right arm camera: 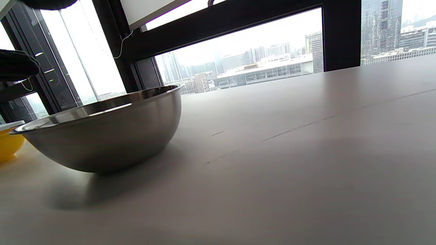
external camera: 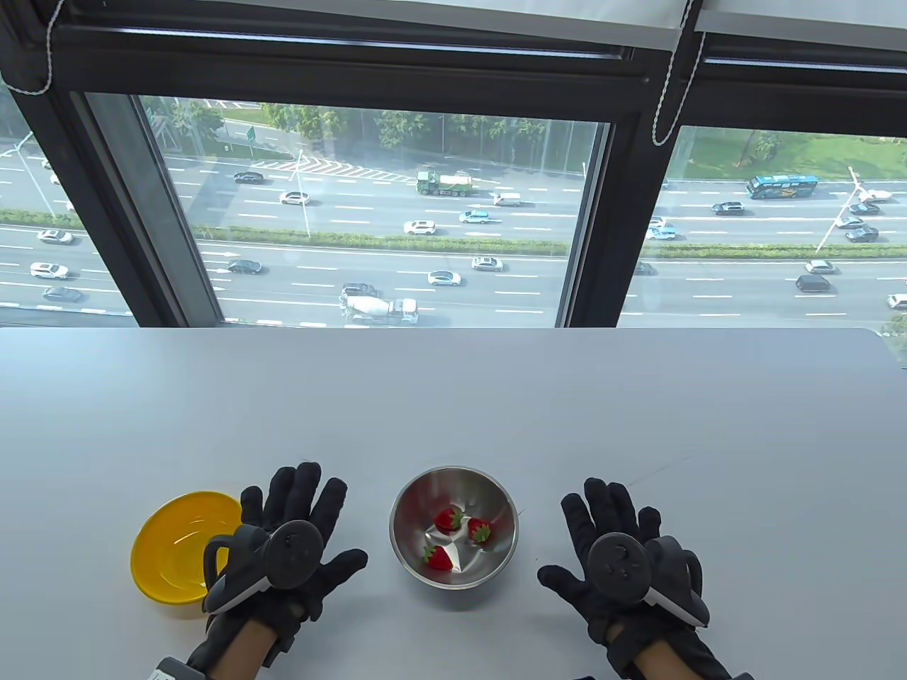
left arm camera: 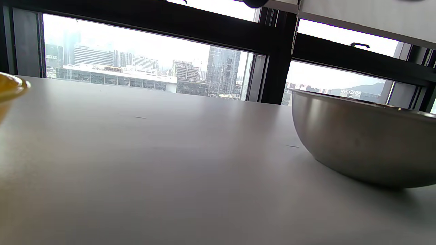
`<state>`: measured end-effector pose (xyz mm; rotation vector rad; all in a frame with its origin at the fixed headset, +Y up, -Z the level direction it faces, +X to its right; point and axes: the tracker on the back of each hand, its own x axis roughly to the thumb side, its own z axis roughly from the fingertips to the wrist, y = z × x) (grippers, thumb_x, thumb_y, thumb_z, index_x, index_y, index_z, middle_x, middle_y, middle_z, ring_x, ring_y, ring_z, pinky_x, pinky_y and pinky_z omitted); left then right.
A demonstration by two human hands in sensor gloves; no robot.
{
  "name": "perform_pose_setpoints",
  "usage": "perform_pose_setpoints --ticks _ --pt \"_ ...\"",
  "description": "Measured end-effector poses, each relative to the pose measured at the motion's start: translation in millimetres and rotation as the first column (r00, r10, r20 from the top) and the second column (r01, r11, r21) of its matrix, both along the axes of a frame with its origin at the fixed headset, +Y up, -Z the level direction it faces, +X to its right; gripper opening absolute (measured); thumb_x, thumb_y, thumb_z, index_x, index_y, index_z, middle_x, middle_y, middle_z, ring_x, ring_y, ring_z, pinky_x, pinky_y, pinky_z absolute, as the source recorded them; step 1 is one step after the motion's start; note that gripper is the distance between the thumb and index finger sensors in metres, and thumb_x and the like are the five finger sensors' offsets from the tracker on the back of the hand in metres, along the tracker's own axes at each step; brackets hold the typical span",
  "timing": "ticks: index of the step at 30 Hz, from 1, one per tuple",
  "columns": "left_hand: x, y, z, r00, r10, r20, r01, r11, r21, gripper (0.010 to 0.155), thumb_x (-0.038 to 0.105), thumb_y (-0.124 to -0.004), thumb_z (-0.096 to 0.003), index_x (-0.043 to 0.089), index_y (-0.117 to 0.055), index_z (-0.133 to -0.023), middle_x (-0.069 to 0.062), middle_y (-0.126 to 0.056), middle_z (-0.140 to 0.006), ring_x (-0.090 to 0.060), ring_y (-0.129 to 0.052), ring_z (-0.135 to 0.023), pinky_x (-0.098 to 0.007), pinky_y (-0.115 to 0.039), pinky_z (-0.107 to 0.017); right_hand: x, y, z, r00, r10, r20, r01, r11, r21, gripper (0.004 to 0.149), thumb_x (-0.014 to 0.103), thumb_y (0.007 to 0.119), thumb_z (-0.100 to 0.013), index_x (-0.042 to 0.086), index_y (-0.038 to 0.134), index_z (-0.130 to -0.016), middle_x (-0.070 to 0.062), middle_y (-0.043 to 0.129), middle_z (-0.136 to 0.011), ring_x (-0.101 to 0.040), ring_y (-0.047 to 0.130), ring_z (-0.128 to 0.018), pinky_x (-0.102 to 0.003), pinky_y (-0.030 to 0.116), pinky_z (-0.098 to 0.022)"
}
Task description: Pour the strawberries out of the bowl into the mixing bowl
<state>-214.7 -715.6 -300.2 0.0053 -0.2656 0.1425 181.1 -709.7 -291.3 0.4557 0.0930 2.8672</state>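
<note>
A steel mixing bowl (external camera: 453, 528) sits on the table near the front edge with three strawberries (external camera: 448, 520) in it. It also shows in the left wrist view (left arm camera: 364, 136) and the right wrist view (right arm camera: 102, 136). A yellow bowl (external camera: 181, 556) stands to its left and looks empty; its rim shows in the left wrist view (left arm camera: 10, 88) and the right wrist view (right arm camera: 8, 144). My left hand (external camera: 297, 524) lies flat with fingers spread between the two bowls, holding nothing. My right hand (external camera: 613, 538) lies flat and spread to the right of the steel bowl, holding nothing.
The white table (external camera: 453, 397) runs back to a large window with black frames (external camera: 595, 227). Blind cords (external camera: 669, 92) hang by the glass. Faint scratch marks cross the table right of the steel bowl (right arm camera: 306, 126).
</note>
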Motion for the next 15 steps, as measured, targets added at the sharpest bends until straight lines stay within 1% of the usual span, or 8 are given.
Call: perform_pose_setpoints --ticks 2,3,4,5,10,12,15 --pt "4 -4 0 1.0 -0.003 0.008 0.003 1.0 -0.01 0.095 0.079 -0.056 -0.0339 0.032 -0.029 -0.112 -0.007 -0.009 -0.12 -0.045 -0.016 -0.113 -0.075 -0.015 -0.07 -2 0 1 1.0 -0.004 -0.01 0.004 1.0 -0.01 0.092 0.072 0.06 -0.037 0.024 0.022 -0.107 -0.012 0.003 -0.113 -0.046 0.011 -0.106 -0.076 0.016 -0.067" --pt "6 -5 0 1.0 -0.014 0.009 0.015 1.0 -0.021 0.095 0.079 -0.056 -0.0343 0.032 -0.028 -0.112 -0.008 -0.008 -0.12 -0.045 -0.016 -0.113 -0.075 -0.014 -0.07 -4 -1 1 1.0 -0.011 -0.016 0.011 1.0 -0.013 0.092 0.071 0.06 -0.037 0.024 0.022 -0.107 -0.011 0.0 -0.113 -0.046 0.011 -0.105 -0.076 0.016 -0.067" --pt "8 -7 1 1.0 -0.019 0.016 0.019 0.999 -0.026 0.095 0.079 -0.056 -0.0343 0.032 -0.027 -0.112 -0.008 -0.007 -0.12 -0.045 -0.015 -0.113 -0.075 -0.014 -0.07 -6 -1 2 1.0 -0.008 -0.019 0.008 1.0 -0.01 0.092 0.071 0.06 -0.037 0.024 0.023 -0.107 -0.011 0.003 -0.113 -0.046 0.011 -0.105 -0.076 0.016 -0.067" --pt "10 -8 1 1.0 -0.015 0.02 0.015 1.0 -0.024 0.095 0.079 -0.056 -0.0344 0.032 -0.027 -0.112 -0.007 -0.007 -0.12 -0.045 -0.015 -0.113 -0.075 -0.014 -0.07 -8 -1 2 1.0 0.0 -0.026 0.0 1.0 -0.012 0.092 0.072 0.06 -0.037 0.024 0.022 -0.107 -0.011 0.0 -0.113 -0.046 0.011 -0.105 -0.076 0.016 -0.067" --pt "14 -12 1 0.999 -0.031 0.029 0.032 0.998 -0.045 0.095 0.079 -0.056 -0.0346 0.032 -0.026 -0.112 -0.007 -0.006 -0.119 -0.045 -0.015 -0.113 -0.075 -0.014 -0.07 -15 0 5 0.999 0.001 -0.053 -0.001 1.0 -0.009 0.092 0.072 0.06 -0.037 0.025 0.022 -0.107 -0.011 0.0 -0.112 -0.046 0.01 -0.105 -0.076 0.016 -0.067" --pt "14 -14 1 1.0 -0.014 0.024 0.015 0.999 -0.031 0.095 0.079 -0.057 -0.0351 0.032 -0.026 -0.112 -0.008 -0.007 -0.119 -0.045 -0.016 -0.113 -0.075 -0.015 -0.07 -17 0 5 0.998 0.003 -0.058 -0.004 1.0 -0.008 0.092 0.072 0.06 -0.037 0.025 0.022 -0.107 -0.011 0.0 -0.112 -0.045 0.01 -0.105 -0.076 0.016 -0.067" --pt "17 -17 2 0.999 -0.009 0.033 0.011 0.999 -0.05 0.095 0.079 -0.057 -0.0349 0.031 -0.025 -0.112 -0.008 -0.007 -0.119 -0.045 -0.016 -0.113 -0.075 -0.015 -0.07 -20 -1 6 0.998 0.006 -0.068 -0.006 1.0 -0.008 0.093 0.072 0.06 -0.037 0.025 0.022 -0.107 -0.011 0.0 -0.112 -0.046 0.01 -0.105 -0.076 0.016 -0.067"
